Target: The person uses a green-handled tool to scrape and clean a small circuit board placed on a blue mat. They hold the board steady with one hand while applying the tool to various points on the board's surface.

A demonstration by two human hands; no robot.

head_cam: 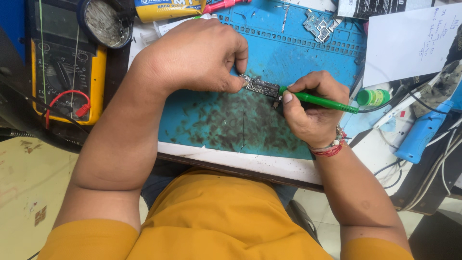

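A small dark circuit board point(260, 86) lies on a stained blue work mat point(226, 125). My left hand point(192, 55) pinches the board's left end with thumb and fingers and holds it down. My right hand point(313, 108) grips a thin green tool point(320, 102) like a pen, with its tip touching the board's right end. A red thread band circles my right wrist.
A yellow multimeter point(65, 72) with red leads sits at the left, with a round tin point(104, 21) above it. A second small board point(320, 26) lies at the mat's top right. White paper point(409, 43), a green-capped bottle point(373, 97) and a blue handled tool point(423, 135) are at the right.
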